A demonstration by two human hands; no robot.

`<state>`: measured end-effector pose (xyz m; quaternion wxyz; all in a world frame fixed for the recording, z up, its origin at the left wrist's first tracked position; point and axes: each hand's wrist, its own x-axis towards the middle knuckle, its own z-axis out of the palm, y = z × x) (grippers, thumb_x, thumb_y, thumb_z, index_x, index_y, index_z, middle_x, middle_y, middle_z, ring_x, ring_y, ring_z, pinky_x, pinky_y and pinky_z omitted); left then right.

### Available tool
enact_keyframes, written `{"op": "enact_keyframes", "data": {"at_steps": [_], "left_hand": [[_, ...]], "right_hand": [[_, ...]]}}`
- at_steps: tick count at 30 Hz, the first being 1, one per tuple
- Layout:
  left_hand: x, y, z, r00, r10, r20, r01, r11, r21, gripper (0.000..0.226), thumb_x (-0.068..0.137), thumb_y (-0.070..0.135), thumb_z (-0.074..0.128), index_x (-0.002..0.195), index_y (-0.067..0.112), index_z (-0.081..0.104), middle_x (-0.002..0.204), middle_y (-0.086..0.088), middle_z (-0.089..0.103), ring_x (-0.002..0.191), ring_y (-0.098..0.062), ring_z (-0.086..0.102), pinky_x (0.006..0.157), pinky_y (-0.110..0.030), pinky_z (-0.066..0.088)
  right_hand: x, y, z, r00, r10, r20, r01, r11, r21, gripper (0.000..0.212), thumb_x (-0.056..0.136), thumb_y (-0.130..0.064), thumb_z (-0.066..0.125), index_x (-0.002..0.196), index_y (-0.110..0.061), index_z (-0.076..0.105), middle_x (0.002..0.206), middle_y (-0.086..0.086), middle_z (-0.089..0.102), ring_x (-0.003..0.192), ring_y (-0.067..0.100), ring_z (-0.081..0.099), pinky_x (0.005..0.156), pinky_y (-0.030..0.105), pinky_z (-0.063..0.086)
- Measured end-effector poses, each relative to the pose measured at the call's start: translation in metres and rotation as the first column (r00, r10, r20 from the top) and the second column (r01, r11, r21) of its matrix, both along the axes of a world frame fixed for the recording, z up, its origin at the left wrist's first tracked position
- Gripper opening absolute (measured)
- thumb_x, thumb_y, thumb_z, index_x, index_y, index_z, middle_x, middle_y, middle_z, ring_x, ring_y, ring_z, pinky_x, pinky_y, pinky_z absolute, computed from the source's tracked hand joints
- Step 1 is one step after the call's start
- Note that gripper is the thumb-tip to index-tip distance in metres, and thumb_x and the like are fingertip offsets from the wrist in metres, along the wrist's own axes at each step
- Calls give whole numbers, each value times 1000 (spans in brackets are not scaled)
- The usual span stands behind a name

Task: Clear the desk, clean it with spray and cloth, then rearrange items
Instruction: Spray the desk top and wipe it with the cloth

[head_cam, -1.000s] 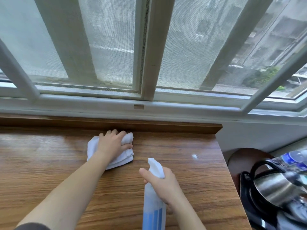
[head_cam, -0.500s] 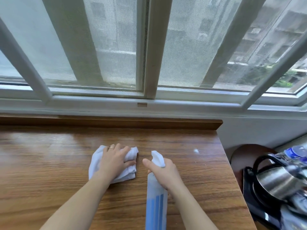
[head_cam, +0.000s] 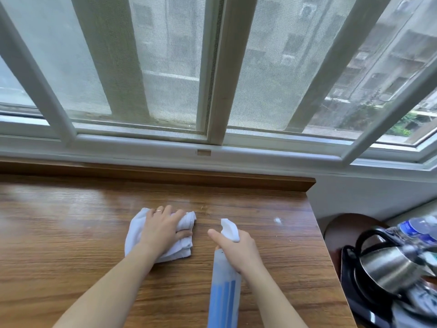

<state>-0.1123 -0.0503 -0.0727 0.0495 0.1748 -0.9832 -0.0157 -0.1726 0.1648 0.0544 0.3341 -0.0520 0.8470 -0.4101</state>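
Wooden tabletop (head_cam: 59, 245) under a wide window (head_cam: 212, 67), grain running left to right, faint glossy sheen at far left. White cloth (head_cam: 137, 235), folded into a thick wad, lying flat near the middle of the tabletop. Left hand (head_cam: 163, 229) palm-down on top of it, fingers spread over the far edge and curled slightly into the folds, thumb tucked against the right side: pressing and gripping the cloth against the wood. Thin ring (head_cam: 159, 211) on one finger. Just to the right, apart from the cloth, right hand (head_cam: 238, 250) wrapped around the neck of a spray bottle (head_cam: 224, 292), index finger extended forward beside the white nozzle head, remaining fingers closed round it. Bottle translucent with blue liquid, angled with the nozzle pointing away toward the window, lower end running out of the bottom edge. Small white speck (head_cam: 277, 220) on the wood further right, near the tabletop's edge. Beyond that edge, lower down, a steel kettle (head_cam: 387, 268) with black handle, and a blurred plastic water bottle (head_cam: 418, 229) with a blue label behind it.
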Motion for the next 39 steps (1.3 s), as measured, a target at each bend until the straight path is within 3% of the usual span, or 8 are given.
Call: {"op": "enact_keyframes", "data": {"at_steps": [3,8,15,21,26,31,35,39], "left_hand": [[0,0,1,1000,-4,6,4,1000,1,51,66,69,71,101,32,64,85,0,62,79,-27,62,71,-42,46],[1,2,3,999,-50,-1,50,999,-13,50,64,68,74,97,30,64,83,1,60,77,-26,59,68,-40,44],[-37,33,3,988,-145,-58,145,989,3,48,71,65,44,95,29,65,84,-2,60,76,-26,59,71,-42,47],[-78,21,0,995,-94,-17,95,995,11,48,63,64,73,91,26,63,81,-4,56,73,-29,56,64,-40,41],[-111,8,6,994,-110,-1,110,993,-37,52,68,61,73,104,26,60,87,-12,59,81,-36,59,67,-44,45],[-119,11,11,994,-90,56,94,993,-70,54,76,61,68,114,25,57,95,-16,59,87,-37,59,70,-48,45],[-116,16,18,989,-38,141,38,999,1,58,86,71,47,133,37,43,118,-8,56,109,-33,52,84,-47,39],[-99,23,24,986,-37,165,25,997,73,66,77,73,54,133,38,46,115,-6,56,106,-30,52,86,-45,38]], "right_hand": [[0,1,1,1000,-10,0,10,1000,3,46,82,-60,71,72,-18,56,68,-6,54,64,12,49,64,31,39],[-3,3,4,1000,-17,20,17,1000,-3,52,84,-62,68,89,-10,73,78,-7,71,73,8,60,70,28,46],[-12,-1,-4,999,41,-3,-41,999,-6,49,81,-62,66,89,-14,72,87,1,75,75,11,62,69,29,45],[-23,-2,-10,999,52,13,-52,999,-17,57,74,-68,62,87,-13,69,94,3,75,74,9,59,69,29,44],[-26,1,-13,998,62,14,-62,997,-40,70,67,-75,60,85,-8,65,69,-6,62,65,6,53,66,29,40],[-29,10,-14,999,50,-3,-50,998,-42,80,60,-82,56,89,-7,67,76,-3,68,68,6,56,68,28,43],[-29,13,-12,999,47,-4,-47,997,-64,76,64,-78,59,89,-7,65,72,-8,61,67,7,54,67,29,42],[-29,16,-12,999,47,4,-47,996,-73,63,75,-70,65,87,-8,67,72,-9,62,68,7,55,68,30,43]]}}
